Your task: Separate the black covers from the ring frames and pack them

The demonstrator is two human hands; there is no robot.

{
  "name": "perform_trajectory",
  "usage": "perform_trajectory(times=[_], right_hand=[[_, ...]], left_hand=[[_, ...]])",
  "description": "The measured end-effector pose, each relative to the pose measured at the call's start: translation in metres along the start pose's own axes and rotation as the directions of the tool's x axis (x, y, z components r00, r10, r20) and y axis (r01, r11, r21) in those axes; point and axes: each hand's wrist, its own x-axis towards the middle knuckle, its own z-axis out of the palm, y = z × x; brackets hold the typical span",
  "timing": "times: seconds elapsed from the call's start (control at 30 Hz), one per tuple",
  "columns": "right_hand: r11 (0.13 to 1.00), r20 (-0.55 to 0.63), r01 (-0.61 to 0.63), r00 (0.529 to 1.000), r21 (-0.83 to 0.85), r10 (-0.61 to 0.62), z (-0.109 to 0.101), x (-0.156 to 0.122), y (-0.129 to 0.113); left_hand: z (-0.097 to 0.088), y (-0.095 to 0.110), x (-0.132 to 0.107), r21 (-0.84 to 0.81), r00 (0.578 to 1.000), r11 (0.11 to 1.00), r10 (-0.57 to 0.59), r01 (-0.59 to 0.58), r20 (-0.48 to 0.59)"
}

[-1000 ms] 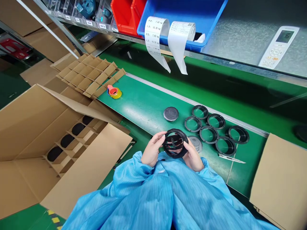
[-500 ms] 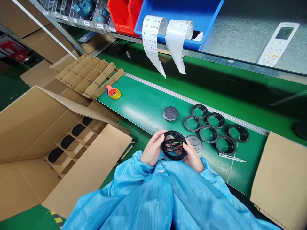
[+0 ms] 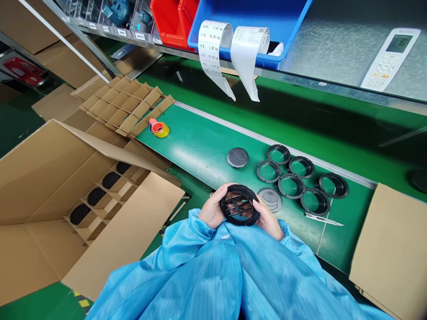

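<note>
Between my two hands is a round black air vent ring (image 3: 239, 205) with crossed bars inside its opening. My left hand (image 3: 214, 207) grips its left rim, thumb on top. On the opposite rim, my right hand (image 3: 267, 219) holds with the thumb pressed to the edge. Just behind my right hand a grey round vent disc (image 3: 270, 200) lies on the green bench, partly covered by the fingers. Another dark grey vent disc (image 3: 238, 158) lies farther back. To the right stand several black rings (image 3: 291, 186), open in the middle, with a thin metal-coloured tool (image 3: 323, 219) beside them.
At left, an open carton (image 3: 123, 235) has dividers with dark round parts in some cells. Cardboard dividers (image 3: 125, 104) and a yellow tape roll (image 3: 160, 130) lie at the bench's far left. Overhead runs a shelf with a blue bin (image 3: 283, 26). A cardboard sheet (image 3: 392, 253) is at right.
The vent ring has tilted slightly and shifted a little left and down in my hands, its bars turned a bit. Both hands keep their hold.
</note>
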Motion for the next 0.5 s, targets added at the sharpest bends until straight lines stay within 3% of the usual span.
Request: perform_trajectory(times=[0.13,0.27,0.37,0.5], right_hand=[[0.972,0.023,0.071,0.997,-0.222,-0.068,0.005,-0.009,-0.015],[0.820,0.076,0.226,0.973,-0.526,-0.220,0.013,-0.017,-0.026],[0.739,0.127,0.296,0.952,-0.605,-0.278,0.016,-0.020,-0.030],[0.716,0.136,0.299,0.951,-0.630,-0.277,0.017,-0.020,-0.031]], left_hand=[[-0.001,0.000,0.003,0.034,1.000,0.999,-0.008,0.008,0.019],[-0.001,-0.002,0.007,0.011,0.996,0.997,0.071,-0.072,0.047],[0.001,-0.003,0.009,-0.022,0.994,0.996,0.086,-0.084,0.069],[0.002,-0.002,0.009,-0.044,0.995,0.997,0.071,-0.068,0.074]])
